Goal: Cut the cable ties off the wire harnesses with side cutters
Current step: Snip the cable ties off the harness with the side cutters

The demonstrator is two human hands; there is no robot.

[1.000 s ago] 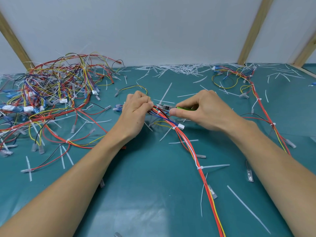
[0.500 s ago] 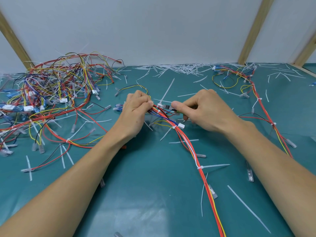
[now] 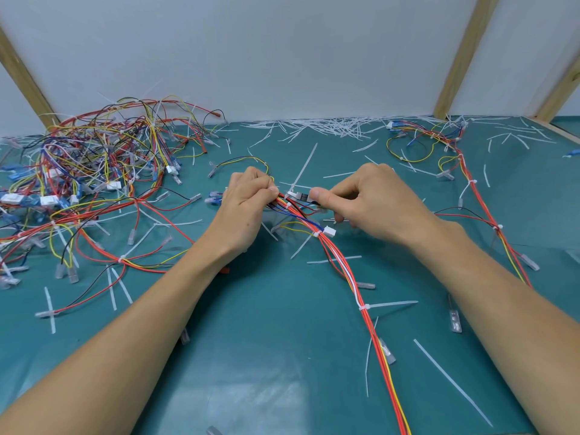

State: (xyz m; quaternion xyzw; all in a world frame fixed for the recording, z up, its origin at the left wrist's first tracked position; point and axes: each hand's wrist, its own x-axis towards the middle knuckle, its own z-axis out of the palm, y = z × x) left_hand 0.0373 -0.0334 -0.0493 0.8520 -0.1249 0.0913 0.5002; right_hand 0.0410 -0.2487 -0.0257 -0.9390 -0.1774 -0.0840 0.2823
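**Side cutters at a tie on the held harness**

Where the two hands meet above the middle of the mat, the left hand [image 3: 248, 204] has its fingers curled round the red, blue and black wires of a wire harness [image 3: 351, 277], gripping the bundle close to its upper end. Just to its right, the right hand [image 3: 370, 202] is curled round the side cutters [image 3: 303, 196], thumb pressed along the top; only the small dark and silver nose of the tool shows past the thumb tip, and whether its blades are together or apart cannot be told. That nose sits right at a white cable tie [image 3: 292, 193] on the bundle, whose long tail [image 3: 306, 164] sticks up and away over the mat.

From the hands the harness runs down and to the right across the teal mat [image 3: 266, 356], past a white connector [image 3: 329, 231] and another tie [image 3: 363, 307] with its tail pointing right, and leaves the bottom edge of the view. A large tangle of harnesses [image 3: 94, 171] lies well to the left. A second long harness [image 3: 477, 196] lies to the right, behind the right forearm. Cut white tie pieces [image 3: 329, 125] litter the far edge by the wall, with more scattered over the mat.
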